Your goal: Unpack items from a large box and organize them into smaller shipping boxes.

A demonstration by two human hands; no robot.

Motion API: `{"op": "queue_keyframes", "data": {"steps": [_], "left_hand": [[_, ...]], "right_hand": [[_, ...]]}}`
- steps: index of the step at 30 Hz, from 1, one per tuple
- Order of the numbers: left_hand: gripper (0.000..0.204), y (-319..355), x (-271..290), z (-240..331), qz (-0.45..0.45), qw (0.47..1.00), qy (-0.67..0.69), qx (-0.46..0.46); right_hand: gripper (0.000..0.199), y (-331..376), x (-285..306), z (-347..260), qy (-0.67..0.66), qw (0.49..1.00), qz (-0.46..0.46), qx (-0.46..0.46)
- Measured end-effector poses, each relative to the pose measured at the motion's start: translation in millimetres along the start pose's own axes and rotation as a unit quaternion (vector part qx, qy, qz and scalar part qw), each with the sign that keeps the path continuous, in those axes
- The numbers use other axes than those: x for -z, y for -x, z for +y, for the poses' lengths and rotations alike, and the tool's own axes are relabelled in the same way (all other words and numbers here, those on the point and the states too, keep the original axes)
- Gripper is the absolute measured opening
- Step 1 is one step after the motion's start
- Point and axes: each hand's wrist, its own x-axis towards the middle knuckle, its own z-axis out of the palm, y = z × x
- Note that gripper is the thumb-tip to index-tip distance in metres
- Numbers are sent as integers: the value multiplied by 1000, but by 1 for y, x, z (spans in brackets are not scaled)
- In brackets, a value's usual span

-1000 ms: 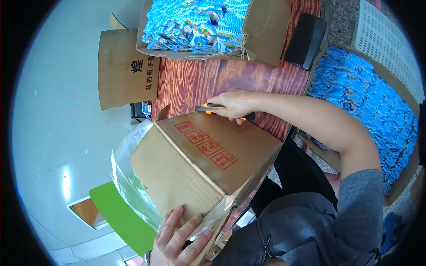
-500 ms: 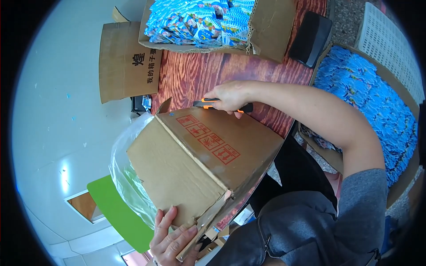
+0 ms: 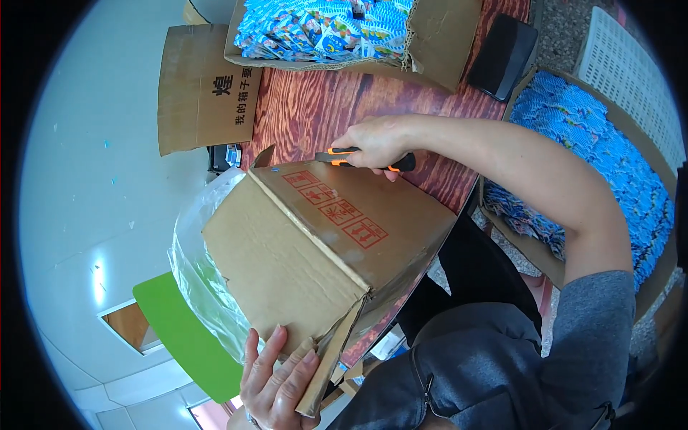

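Left hand (image 3: 276,380): grip spread wide, fingers flat against the near flap of the cardboard box (image 3: 322,251).
Box: tilted on the tabletop (image 3: 315,107) edge, clear plastic bag (image 3: 201,279) at its left side.
Right hand (image 3: 376,141): grip clamped on an orange-black knife (image 3: 351,158) at the box's far edge.
Far carton (image 3: 430,29): full of blue packets (image 3: 322,21).

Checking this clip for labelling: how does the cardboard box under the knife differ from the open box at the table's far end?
The tilted box is closed on top, with red stamps; the far box stands open, full of blue packets. The tilted box is steadied by the left hand and met by the right hand's orange utility knife; nothing touches the far box. Both are brown cardboard.
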Motion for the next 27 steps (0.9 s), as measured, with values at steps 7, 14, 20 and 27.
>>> {"op": "queue_keyframes", "data": {"steps": [7, 14, 20, 27], "left_hand": [[22, 0, -2, -3, 8, 1000, -3, -2], [20, -3, -3, 2, 11, 1000, -23, 4], [20, -5, -9, -1, 33, 999, -14, -2], [21, 3, 0, 9, 41, 998, -38, 10]], "right_hand": [[33, 7, -2, -2, 3, 1000, -5, 0], [38, 34, -6, -3, -3, 1000, -15, -15], [38, 45, -16, 2, -12, 999, -16, -26], [39, 55, -19, -7, -36, 999, -39, -11]]}}
